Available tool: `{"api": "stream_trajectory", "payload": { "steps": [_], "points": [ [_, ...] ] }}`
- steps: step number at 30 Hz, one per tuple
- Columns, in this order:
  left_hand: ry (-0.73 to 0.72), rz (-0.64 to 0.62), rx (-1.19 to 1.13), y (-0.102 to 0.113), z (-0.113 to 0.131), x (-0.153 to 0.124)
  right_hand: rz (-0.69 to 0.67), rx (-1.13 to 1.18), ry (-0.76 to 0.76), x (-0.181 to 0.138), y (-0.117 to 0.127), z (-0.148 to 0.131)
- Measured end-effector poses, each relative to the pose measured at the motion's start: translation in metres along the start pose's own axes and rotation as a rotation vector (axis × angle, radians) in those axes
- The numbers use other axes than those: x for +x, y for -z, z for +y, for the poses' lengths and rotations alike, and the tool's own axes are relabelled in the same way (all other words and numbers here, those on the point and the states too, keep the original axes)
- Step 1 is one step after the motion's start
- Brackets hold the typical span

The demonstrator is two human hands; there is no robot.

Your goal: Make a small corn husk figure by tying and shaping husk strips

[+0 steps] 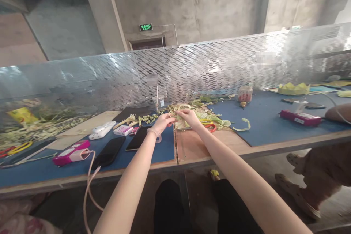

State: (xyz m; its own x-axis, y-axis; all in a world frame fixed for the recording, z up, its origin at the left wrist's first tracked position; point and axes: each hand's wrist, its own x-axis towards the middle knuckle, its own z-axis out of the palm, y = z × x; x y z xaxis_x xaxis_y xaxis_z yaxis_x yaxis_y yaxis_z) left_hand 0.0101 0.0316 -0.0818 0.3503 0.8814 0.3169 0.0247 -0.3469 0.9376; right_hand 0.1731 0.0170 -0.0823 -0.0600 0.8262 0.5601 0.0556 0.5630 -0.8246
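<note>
Both my hands are close together over the table's edge area. My left hand (163,122), with a clear bracelet at the wrist, has its fingers pinched. My right hand (189,117) is closed just beside it, its fingertips almost meeting the left ones. Between them is a pale leaf strip (178,121), its exact shape hard to make out. Around and behind the right hand lies a heap of pale green leaf strips (221,120). Scissors with yellow and orange handles (210,127) rest partly under that wrist. Small green twisted pieces (148,119) lie beyond my left hand.
Left on the blue mat are phones (109,151), a pink power strip (71,152), a white power strip (102,130) and more scissors (19,148). A plastic cup (159,102) stands by the perforated metal screen (192,73). At right are a jar (245,94) and a person's leg (323,175).
</note>
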Motion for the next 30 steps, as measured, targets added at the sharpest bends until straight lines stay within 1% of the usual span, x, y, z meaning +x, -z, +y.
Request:
{"api": "stream_trajectory", "payload": {
  "steps": [3, 6, 9, 14, 17, 19, 21, 24, 27, 30],
  "points": [
    [0.033, -0.010, -0.070, -0.003, 0.005, -0.002, 0.001, -0.041, -0.002, 0.000, -0.001, 0.000],
    [0.043, -0.016, -0.081, -0.005, 0.010, -0.004, 0.010, -0.091, 0.011, -0.001, -0.001, -0.002],
    [0.018, -0.014, -0.010, -0.005, 0.011, -0.006, 0.011, -0.133, 0.019, -0.002, -0.002, -0.004],
    [-0.014, 0.043, 0.155, -0.002, 0.007, -0.005, 0.030, -0.197, 0.002, -0.001, -0.003, 0.000],
    [0.010, 0.031, 0.167, -0.001, 0.004, -0.004, 0.035, -0.223, -0.041, 0.001, -0.003, 0.003],
    [0.036, 0.035, 0.129, 0.000, 0.003, -0.003, 0.045, -0.211, -0.095, 0.001, -0.003, 0.003],
    [0.063, 0.066, 0.058, 0.001, 0.002, -0.002, 0.055, -0.169, -0.162, 0.001, -0.003, 0.002],
    [0.114, 0.180, -0.041, 0.005, 0.002, -0.001, 0.036, -0.022, -0.246, 0.001, -0.001, 0.000],
    [0.154, 0.289, -0.133, 0.009, 0.002, 0.000, -0.069, 0.221, -0.283, 0.000, 0.004, -0.004],
    [0.160, 0.335, -0.194, 0.011, 0.002, 0.000, -0.213, 0.459, -0.255, -0.002, 0.008, -0.008]
  ]
}}
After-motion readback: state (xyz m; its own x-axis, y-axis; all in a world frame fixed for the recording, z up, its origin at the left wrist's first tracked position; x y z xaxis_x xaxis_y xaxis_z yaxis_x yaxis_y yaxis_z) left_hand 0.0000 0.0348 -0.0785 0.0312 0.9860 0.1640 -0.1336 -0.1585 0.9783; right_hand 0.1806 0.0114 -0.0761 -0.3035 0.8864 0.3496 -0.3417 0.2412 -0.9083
